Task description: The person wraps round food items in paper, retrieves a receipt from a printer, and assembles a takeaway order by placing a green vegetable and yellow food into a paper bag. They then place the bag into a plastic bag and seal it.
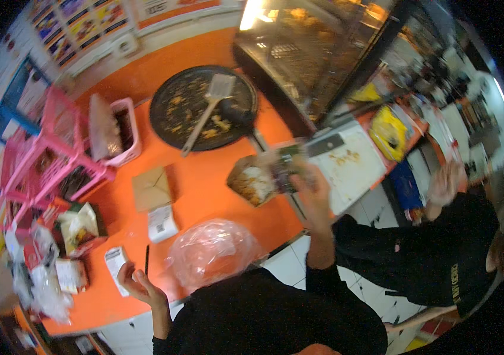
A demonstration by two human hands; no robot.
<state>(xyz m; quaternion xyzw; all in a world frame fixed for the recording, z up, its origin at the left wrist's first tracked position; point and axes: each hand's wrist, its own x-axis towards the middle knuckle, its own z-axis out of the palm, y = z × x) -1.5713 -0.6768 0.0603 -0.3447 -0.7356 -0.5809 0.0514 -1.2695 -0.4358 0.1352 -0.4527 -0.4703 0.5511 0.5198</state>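
My right hand [312, 191] grips a small clear plastic container [288, 166] with dark and green contents, blurred by motion. It is beside an open paper takeaway box [251, 182] of rice and brown food. My left hand [138, 284] is raised over the front of the orange table with fingers apart, holding nothing, near a printed paper slip [116, 268] and a thin black stick [147, 259]. Between my hands lies a clear plastic bag [216, 250]. A closed kraft box [150, 189] with a printed slip [162, 223] against it is behind.
A large black pan [181, 120] holds a slotted turner [221, 86] and a black ladle [234, 113]. Pink baskets [74, 159] and bagged packages [43, 284] stand left. A lit glass display case [305, 53] and a white cutting board [349, 159] are right, beside a co-worker [425, 253].
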